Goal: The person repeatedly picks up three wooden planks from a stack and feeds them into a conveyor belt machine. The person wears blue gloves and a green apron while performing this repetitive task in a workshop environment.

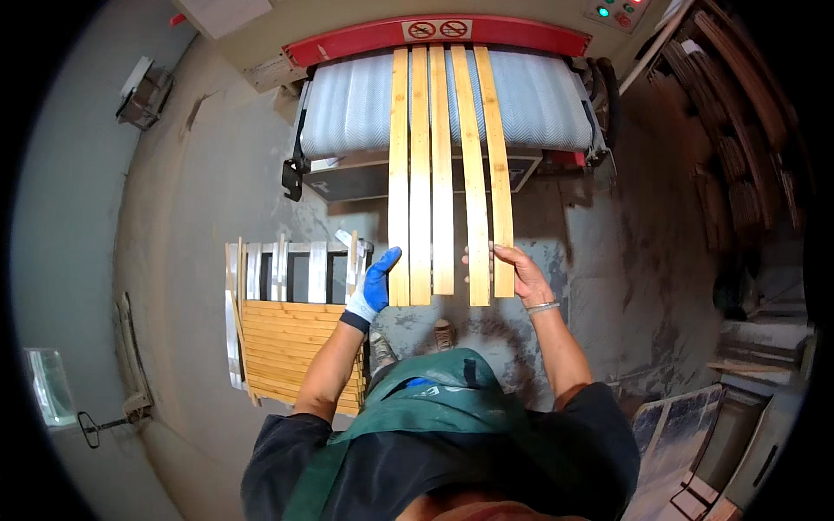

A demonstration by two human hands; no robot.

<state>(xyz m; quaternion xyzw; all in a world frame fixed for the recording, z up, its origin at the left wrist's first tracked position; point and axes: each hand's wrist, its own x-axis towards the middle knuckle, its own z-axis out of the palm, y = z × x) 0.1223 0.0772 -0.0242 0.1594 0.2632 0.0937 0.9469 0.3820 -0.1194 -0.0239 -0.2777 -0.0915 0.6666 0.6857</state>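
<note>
Several long, thin wooden slats (441, 174) lie side by side, their far ends on a pale ribbed conveyor belt (347, 104) and running up under a red bar. Their near ends stick out over the floor toward me at uneven lengths, with narrow gaps between them. My left hand (376, 285), in a blue and white glove, grips the outer edge of the leftmost slat; its fingers are mostly hidden beneath. My right hand (524, 276), bare with a bracelet at the wrist, holds the rightmost slat. Its fingertips show underneath, in the gap beside the neighbouring slat.
The red bar (347, 42) with warning signs spans the machine's mouth. Left of my legs, a stack of similar slats (291, 339) sits on a metal-barred rack (318, 265). Lit control buttons (603, 12) are at the upper right. Dark stacked boards (730, 122) stand along the right side.
</note>
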